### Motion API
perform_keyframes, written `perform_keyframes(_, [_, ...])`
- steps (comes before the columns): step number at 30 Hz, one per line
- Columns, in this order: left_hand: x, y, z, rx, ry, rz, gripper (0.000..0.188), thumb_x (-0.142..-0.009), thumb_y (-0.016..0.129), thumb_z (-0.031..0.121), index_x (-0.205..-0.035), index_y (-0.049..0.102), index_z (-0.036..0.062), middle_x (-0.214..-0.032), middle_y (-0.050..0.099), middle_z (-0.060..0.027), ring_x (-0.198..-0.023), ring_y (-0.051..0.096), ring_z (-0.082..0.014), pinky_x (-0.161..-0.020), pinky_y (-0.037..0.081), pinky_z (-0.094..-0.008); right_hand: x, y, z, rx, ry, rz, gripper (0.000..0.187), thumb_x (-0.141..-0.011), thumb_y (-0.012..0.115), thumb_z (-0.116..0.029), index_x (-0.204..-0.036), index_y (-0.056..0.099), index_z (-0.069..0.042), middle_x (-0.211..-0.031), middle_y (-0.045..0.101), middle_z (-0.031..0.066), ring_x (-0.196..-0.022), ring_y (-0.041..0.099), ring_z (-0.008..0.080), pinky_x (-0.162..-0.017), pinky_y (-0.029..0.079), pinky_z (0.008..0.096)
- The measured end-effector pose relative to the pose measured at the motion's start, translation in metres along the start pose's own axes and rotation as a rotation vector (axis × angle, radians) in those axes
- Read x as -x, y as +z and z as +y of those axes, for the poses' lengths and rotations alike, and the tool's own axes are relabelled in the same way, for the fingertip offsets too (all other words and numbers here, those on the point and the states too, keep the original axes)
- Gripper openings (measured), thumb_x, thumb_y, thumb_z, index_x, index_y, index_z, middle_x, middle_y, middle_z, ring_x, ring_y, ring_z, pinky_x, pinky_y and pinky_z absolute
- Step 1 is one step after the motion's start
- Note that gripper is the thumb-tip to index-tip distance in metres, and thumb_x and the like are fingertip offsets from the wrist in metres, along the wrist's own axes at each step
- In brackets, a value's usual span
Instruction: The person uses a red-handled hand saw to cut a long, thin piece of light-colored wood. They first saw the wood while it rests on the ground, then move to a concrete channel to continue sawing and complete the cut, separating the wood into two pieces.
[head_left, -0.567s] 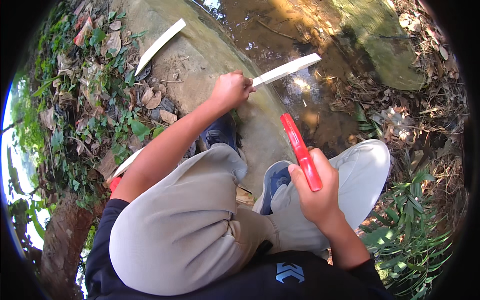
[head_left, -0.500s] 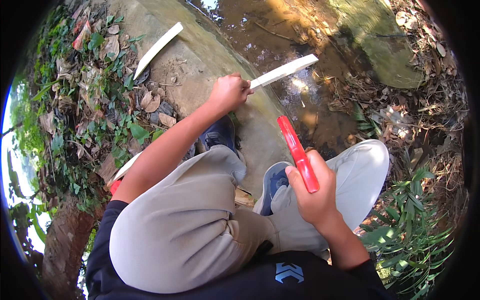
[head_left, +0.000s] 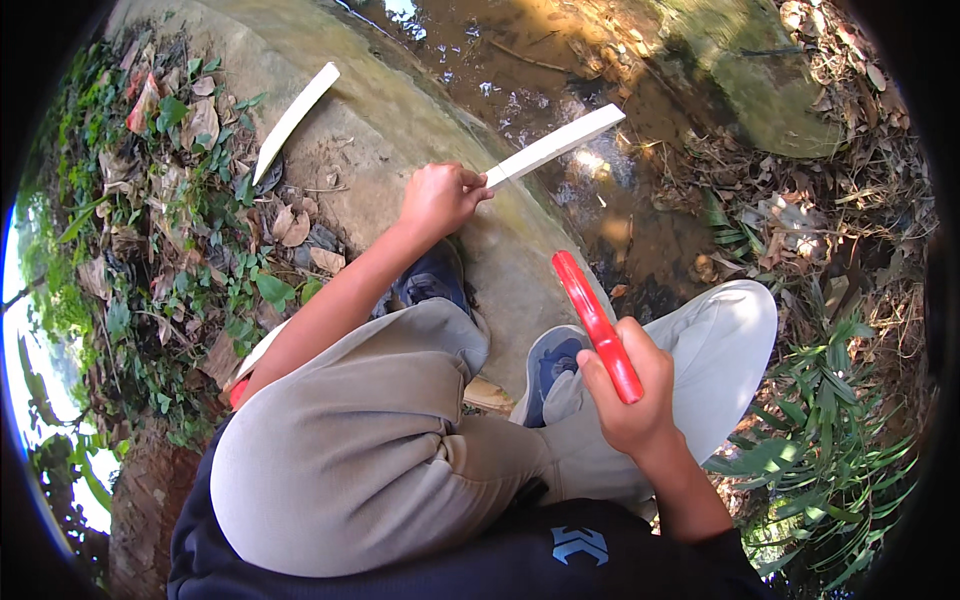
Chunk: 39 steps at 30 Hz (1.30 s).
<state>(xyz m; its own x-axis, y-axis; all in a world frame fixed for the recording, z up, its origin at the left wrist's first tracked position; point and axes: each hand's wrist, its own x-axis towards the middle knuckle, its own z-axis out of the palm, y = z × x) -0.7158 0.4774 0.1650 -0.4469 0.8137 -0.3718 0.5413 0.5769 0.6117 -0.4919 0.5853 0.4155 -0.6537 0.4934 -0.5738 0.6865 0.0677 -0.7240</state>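
Observation:
My left hand (head_left: 444, 203) is pinched around the near end of a pale, straight-sided wooden strip (head_left: 560, 143). The strip slants up to the right across the ledge, and its far end juts out over the water. My right hand (head_left: 636, 392) is wrapped around a glossy red tool handle (head_left: 598, 325), held above my right shin and pointing up and to the left. Whether a blade is attached to the handle I cannot make out. Beyond my left hand, a second pale strip (head_left: 296, 122), tapered at its near end, lies on the ledge beside the leaves.
I crouch on a concrete ledge (head_left: 375, 125) running along shallow brown water (head_left: 625, 235). Leaf litter and green plants (head_left: 190, 220) border the left, with a tree trunk (head_left: 150, 515) below. Long-leaved plants (head_left: 810, 450) grow at right. Another pale piece with a red part (head_left: 236, 391) shows behind my left forearm.
The view has shifted slightly, so the ledge and loose strip appear lower and farther left. The held strip tilts a little more steeply upward. Both hands keep their grip.

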Motion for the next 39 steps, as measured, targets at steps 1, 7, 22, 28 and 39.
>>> perform_keyframes(1, [0.000, -0.003, 0.004, 0.002, -0.003, -0.002, 0.027, -0.079, 0.080, 0.038, -0.096, 0.081, 0.0168, -0.085, 0.073, -0.0083, -0.073, 0.070, -0.0290, -0.067, 0.055, -0.0411, 0.006, -0.003, 0.001, -0.046, 0.003, 0.035, 0.021, -0.087, 0.067, -0.004, -0.079, 0.048, -0.003, -0.057, 0.055, 0.0104, -0.047, 0.059, 0.0212, -0.046, 0.042, 0.0320])
perform_keyframes(7, [-0.003, 0.002, 0.001, 0.011, 0.005, 0.049, 0.026, -0.079, 0.080, 0.037, -0.094, 0.082, 0.0169, -0.083, 0.072, -0.0073, -0.072, 0.070, -0.0276, -0.066, 0.054, -0.0404, 0.012, 0.010, 0.043, -0.044, -0.086, 0.080, 0.019, -0.087, 0.065, -0.004, -0.077, 0.049, -0.003, -0.055, 0.049, 0.0014, -0.047, 0.049, 0.0080, -0.045, 0.035, 0.0267])
perform_keyframes(22, [-0.002, 0.002, -0.005, 0.090, -0.061, 0.019, 0.026, -0.078, 0.081, 0.042, -0.091, 0.082, 0.0203, -0.079, 0.068, -0.0002, -0.067, 0.068, -0.0220, -0.059, 0.050, -0.0380, -0.008, 0.005, 0.031, -0.090, -0.026, 0.077, 0.020, -0.086, 0.067, -0.002, -0.077, 0.049, -0.004, -0.054, 0.049, 0.0022, -0.047, 0.052, 0.0094, -0.044, 0.037, 0.0291])
perform_keyframes(28, [-0.001, 0.005, -0.005, 0.069, -0.047, 0.052, 0.025, -0.078, 0.082, 0.041, -0.092, 0.082, 0.0208, -0.078, 0.067, 0.0005, -0.065, 0.069, -0.0173, -0.057, 0.048, -0.0358, 0.028, -0.015, 0.023, -0.100, 0.056, 0.081, 0.018, -0.085, 0.064, 0.000, -0.074, 0.049, -0.003, -0.053, 0.053, 0.0028, -0.047, 0.056, 0.0079, -0.045, 0.041, 0.0269])
perform_keyframes(39, [-0.001, 0.004, -0.007, 0.116, -0.040, 0.067, 0.027, -0.077, 0.082, 0.043, -0.091, 0.082, 0.0198, -0.077, 0.067, -0.0001, -0.064, 0.067, -0.0179, -0.058, 0.048, -0.0358, 0.024, 0.004, 0.019, 0.011, -0.006, 0.065, 0.015, -0.082, 0.067, 0.000, -0.078, 0.053, -0.002, -0.055, 0.051, 0.0052, -0.045, 0.054, 0.0137, -0.045, 0.042, 0.0298])
